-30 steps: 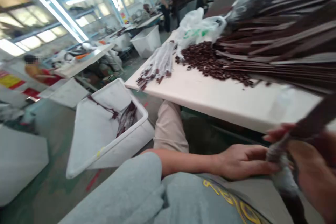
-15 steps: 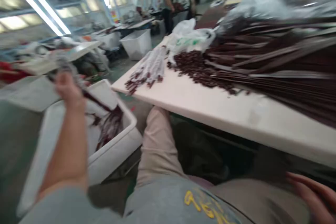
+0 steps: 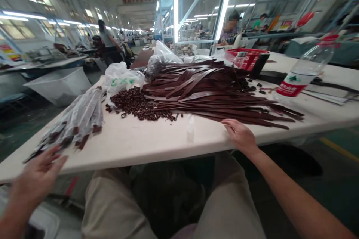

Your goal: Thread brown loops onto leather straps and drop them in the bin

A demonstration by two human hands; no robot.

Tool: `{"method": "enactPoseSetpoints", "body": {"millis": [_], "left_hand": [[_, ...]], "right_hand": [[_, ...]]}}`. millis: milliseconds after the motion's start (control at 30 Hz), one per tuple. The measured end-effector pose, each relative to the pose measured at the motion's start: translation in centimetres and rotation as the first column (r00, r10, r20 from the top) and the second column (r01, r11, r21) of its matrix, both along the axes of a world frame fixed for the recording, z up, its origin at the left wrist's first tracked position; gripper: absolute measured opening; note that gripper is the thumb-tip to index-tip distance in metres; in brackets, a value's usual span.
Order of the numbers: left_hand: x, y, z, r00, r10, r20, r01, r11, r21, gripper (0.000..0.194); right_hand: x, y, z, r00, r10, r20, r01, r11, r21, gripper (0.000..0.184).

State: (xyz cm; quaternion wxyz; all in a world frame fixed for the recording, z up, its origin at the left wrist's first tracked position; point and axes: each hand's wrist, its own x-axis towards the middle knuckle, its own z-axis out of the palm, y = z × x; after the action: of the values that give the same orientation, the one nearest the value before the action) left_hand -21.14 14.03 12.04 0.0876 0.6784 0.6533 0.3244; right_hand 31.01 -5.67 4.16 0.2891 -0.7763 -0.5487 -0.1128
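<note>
My left hand (image 3: 37,173) is at the table's front left edge, holding nothing, its fingers apart and slightly blurred. Just beyond its fingertips lies a bundle of dark brown straps in clear plastic sleeves (image 3: 86,114). Over the front edge of the table, my right hand (image 3: 239,134) is open, fingers loosely bent and pointing left. Its fingertips are close to a large pile of loose dark brown straps (image 3: 193,82); whether they touch is unclear. Left of that pile is a heap of small brown loops (image 3: 134,102). A small clear bottle (image 3: 190,129) stands in front of it.
On the white table (image 3: 140,145) are a white plastic bag (image 3: 123,76), a red basket (image 3: 246,58) and a large plastic bottle (image 3: 305,67) with a red cap. A white bin (image 3: 45,220) sits low at left. People are at work farther back.
The view has swung right. My left hand, earlier over the bin gripping a plastic-wrapped strap, is back at the table without it. My right hand has risen from beside my lap to the table edge.
</note>
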Motion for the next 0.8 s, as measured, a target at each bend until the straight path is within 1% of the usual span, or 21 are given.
{"method": "enactPoseSetpoints", "body": {"millis": [33,67,100,133,200,267,300,367,433,467,533,567,633,667,700,733,767,800], "left_hand": [[0.4,0.2,-0.9,0.998,-0.065,0.023,0.066,0.997,-0.040,0.063],[1.5,0.1,-1.9,0.981,-0.176,0.088,0.183,0.979,-0.086,0.060],[3.0,-0.2,-2.8,0.943,-0.290,0.163,0.308,0.946,-0.099,0.060],[4.8,-0.6,-3.7,0.895,-0.395,0.209,0.421,0.902,-0.096,0.060],[8.7,-2.1,-5.2,0.786,-0.567,0.245,0.603,0.791,-0.104,0.049],[12.3,-4.0,-6.1,0.677,-0.676,0.290,0.728,0.674,-0.126,0.039],[13.8,-4.9,-6.4,0.629,-0.706,0.325,0.770,0.623,-0.139,0.036],[16.1,-6.7,-6.5,0.548,-0.722,0.422,0.829,0.535,-0.162,0.033],[18.1,-8.1,-6.3,0.472,-0.678,0.563,0.871,0.455,-0.182,0.031],[19.1,-8.8,-6.2,0.431,-0.627,0.649,0.891,0.411,-0.194,0.032],[21.2,-9.8,-6.1,0.351,-0.464,0.814,0.922,0.323,-0.213,0.041],[22.4,-10.2,-6.0,0.321,-0.359,0.876,0.930,0.292,-0.221,0.048],[24.9,-10.7,-5.8,0.282,-0.147,0.948,0.933,0.272,-0.235,0.062],[26.1,-10.8,-5.8,0.260,-0.049,0.964,0.931,0.278,-0.237,0.067],[27.3,-10.7,-5.8,0.232,0.039,0.972,0.930,0.285,-0.233,0.067],[28.3,-10.7,-5.8,0.196,0.115,0.974,0.929,0.296,-0.222,0.064],[29.2,-10.5,-5.8,0.158,0.183,0.970,0.926,0.314,-0.210,0.058],[29.9,-10.3,-5.9,0.126,0.244,0.962,0.918,0.338,-0.206,0.049]], "right_hand": [[0.8,1.4,0.1,1.000,-0.002,0.031,0.002,1.000,-0.025,0.033],[1.5,2.7,0.1,0.998,-0.007,0.065,0.010,0.999,-0.050,0.032],[2.0,3.8,0.1,0.995,-0.016,0.099,0.023,0.997,-0.072,0.031],[2.4,4.7,0.2,0.991,-0.023,0.132,0.035,0.995,-0.092,0.030],[3.0,5.9,0.3,0.980,-0.027,0.195,0.052,0.991,-0.125,0.028],[3.3,6.6,0.7,0.968,-0.008,0.250,0.049,0.987,-0.156,0.026],[3.5,6.7,1.0,0.962,0.010,0.273,0.039,0.984,-0.173,0.026],[3.6,6.8,1.7,0.950,0.047,0.309,0.017,0.979,-0.202,0.030],[3.4,6.6,2.3,0.942,0.060,0.330,0.015,0.975,-0.220,0.036],[3.1,6.3,2.6,0.942,0.049,0.332,0.027,0.975,-0.222,0.038],[1.9,5.3,2.9,0.947,0.008,0.320,0.066,0.973,-0.220,0.035],[1.1,4.6,3.1,0.949,-0.010,0.314,0.083,0.972,-0.220,0.034],[-1.0,2.7,3.3,0.966,-0.013,0.258,0.074,0.971,-0.228,0.032],[-2.2,1.5,3.4,0.983,0.014,0.183,0.030,0.972,-0.234,0.034],[-3.3,0.3,3.5,0.996,0.051,0.075,-0.032,0.971,-0.235,0.036],[-4.5,-1.1,3.6,0.994,0.091,-0.060,-0.102,0.969,-0.225,0.037],[-5.6,-2.5,3.6,0.972,0.124,-0.202,-0.165,0.965,-0.204,0.038],[-6.5,-3.9,3.5,0.933,0.144,-0.329,-0.211,0.961,-0.177,0.038]]}}
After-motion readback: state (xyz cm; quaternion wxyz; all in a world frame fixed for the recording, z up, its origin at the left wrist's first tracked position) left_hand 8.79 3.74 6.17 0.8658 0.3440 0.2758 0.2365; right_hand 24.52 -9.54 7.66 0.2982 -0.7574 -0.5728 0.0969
